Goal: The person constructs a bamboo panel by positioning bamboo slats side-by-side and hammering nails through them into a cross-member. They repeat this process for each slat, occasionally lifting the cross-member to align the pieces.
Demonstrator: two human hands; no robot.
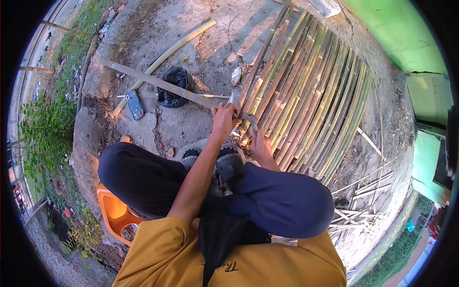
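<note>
Hands at the mat [311,95] edge
Left hand [224,118] clasps the cross slat [162,84], which runs up-left; right hand [261,143] just beside, grip unclear.

The single view sits on the person's head and looks steeply down through a wide round lens ringed in black. Nearest, along the bottom edge, are the yellow shirt [167,258] and the bent knees [282,201]. Close beyond them the bamboo slats [306,91] fill the middle and right of the concrete ground [191,124], with grass [48,124] far left and a green wall [401,33] far right.
</note>
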